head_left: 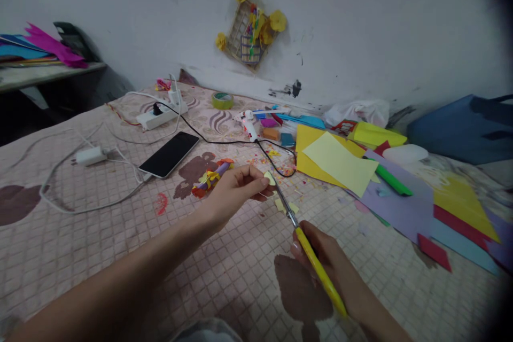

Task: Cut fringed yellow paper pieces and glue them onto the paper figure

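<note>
- Grid-patterned cloth (pixel 132 256) is spreading below.
- Left hand (pixel 240 185) is pinching rounded yellow paper (pixel 269 178) at metal scissors' (pixel 293 219) tips.
- Right hand (pixel 326 250) is gripping their smooth yellow handle (pixel 320 272).
- Tape roll (pixel 222 100) is showing unreadable lettering.

1. Cloth (pixel 80 240): pale, checked, with brown leaf shapes.
2. On its left part: phone (pixel 170 155), charger (pixel 90 156), power strip (pixel 166 113), cables.
3. Toward the wall: tape roll (pixel 222 100), glue gun (pixel 250 129).
4. Near the middle: colourful bundle (pixel 212 177), scraps.
5. Right: overlapping paper sheets (pixel 340 163).

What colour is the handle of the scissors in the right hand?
The scissors handle is yellow, seen best in the head view.
</note>
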{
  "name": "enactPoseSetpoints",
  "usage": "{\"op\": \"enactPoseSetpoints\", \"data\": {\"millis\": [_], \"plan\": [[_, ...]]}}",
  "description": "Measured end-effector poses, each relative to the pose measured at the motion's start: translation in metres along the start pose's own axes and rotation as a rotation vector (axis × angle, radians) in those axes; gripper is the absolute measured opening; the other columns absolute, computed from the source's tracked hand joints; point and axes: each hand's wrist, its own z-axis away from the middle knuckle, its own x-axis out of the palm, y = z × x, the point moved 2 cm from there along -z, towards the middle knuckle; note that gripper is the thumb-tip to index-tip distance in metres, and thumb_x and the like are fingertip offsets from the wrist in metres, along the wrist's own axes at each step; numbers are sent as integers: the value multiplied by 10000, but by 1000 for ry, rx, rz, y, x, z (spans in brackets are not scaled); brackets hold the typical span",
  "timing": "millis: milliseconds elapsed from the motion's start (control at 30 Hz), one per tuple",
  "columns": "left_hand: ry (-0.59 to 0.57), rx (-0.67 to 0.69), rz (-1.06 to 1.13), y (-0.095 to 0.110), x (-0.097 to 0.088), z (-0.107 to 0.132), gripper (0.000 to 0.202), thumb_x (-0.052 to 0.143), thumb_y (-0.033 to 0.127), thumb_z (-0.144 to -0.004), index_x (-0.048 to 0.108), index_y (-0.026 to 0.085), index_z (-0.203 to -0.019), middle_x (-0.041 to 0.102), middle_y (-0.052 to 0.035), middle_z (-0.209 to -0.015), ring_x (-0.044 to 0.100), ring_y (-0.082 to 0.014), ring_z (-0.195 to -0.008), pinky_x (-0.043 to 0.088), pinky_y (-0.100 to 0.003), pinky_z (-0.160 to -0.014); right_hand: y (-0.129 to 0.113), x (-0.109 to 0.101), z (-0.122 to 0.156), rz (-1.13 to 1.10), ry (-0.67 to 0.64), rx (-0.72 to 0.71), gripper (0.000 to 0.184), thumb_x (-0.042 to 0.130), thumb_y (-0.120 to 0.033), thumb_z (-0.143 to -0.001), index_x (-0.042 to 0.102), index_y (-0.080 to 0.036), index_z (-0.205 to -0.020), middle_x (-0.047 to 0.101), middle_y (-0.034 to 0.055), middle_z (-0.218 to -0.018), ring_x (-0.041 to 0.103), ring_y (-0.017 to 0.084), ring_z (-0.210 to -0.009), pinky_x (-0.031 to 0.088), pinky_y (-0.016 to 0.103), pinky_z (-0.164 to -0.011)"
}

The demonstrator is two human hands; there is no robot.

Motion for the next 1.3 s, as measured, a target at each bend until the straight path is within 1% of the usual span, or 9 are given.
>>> {"op": "enactPoseSetpoints", "data": {"millis": [133,300,467,667,833,933,1067,1167,1300], "plan": [[14,-4,5,0,1,0,171,673,268,-747,561,143,-714,665,-8,-710,621,-107,-676,482,-249,-681,2,0,1,24,-5,2,227,524,-403,-789,443,-210,-699,435,-50,-597,406,99,-491,354,202,-413],[13,-4,13,0,1,1,153,664,254,-757,566,141,-723,671,-6,-711,619,-98,-665,480,-237,-668,5,1,0,9,-12,-6,216,511,-385,-815,441,-208,-714,424,-59,-590,369,81,-449,337,203,-406],[0,-2,16,1,1,1,147,661,241,-765,567,136,-721,670,-1,-703,615,-82,-653,481,-212,-655,6,1,-1,32,-8,-1,205,509,-377,-820,442,-210,-721,425,-56,-599,388,91,-478,333,201,-407],[-6,6,32,1,0,-1,157,662,253,-760,565,137,-721,676,-8,-713,629,-96,-662,493,-237,-679,7,0,0,53,-4,-11,215,512,-386,-827,443,-207,-729,430,-55,-595,377,87,-462,326,204,-400],[-7,3,13,1,-2,-1,164,662,268,-754,566,137,-730,678,-18,-717,634,-113,-679,491,-260,-696,8,0,0,57,-9,6,217,523,-381,-822,433,-208,-726,431,-59,-605,378,85,-469,334,204,-412],[-12,6,8,1,-2,-2,166,658,269,-758,562,136,-733,678,-17,-715,635,-111,-679,491,-257,-697,8,0,0,62,-25,-1,236,510,-410,-830,433,-210,-731,425,-59,-601,380,91,-480,331,205,-415],[-15,19,6,3,-2,-1,153,651,249,-762,554,136,-726,674,-10,-705,634,-103,-666,494,-245,-689,8,-1,1,70,-10,9,221,516,-386,-829,428,-212,-724,430,-62,-592,370,87,-461,329,211,-427],[-4,28,-4,4,-1,0,138,644,230,-763,554,135,-717,666,-5,-690,631,-99,-661,497,-247,-697,6,-1,0,105,-2,-15,226,521,-385,-824,426,-212,-715,448,-55,-597,385,93,-470,331,220,-445],[8,25,-20,6,-1,1,136,643,225,-760,553,134,-714,664,-9,-688,630,-105,-661,498,-255,-691,6,-2,-1,131,12,-53,223,521,-386,-825,433,-212,-715,463,-46,-593,420,116,-528,347,230,-489]]}}
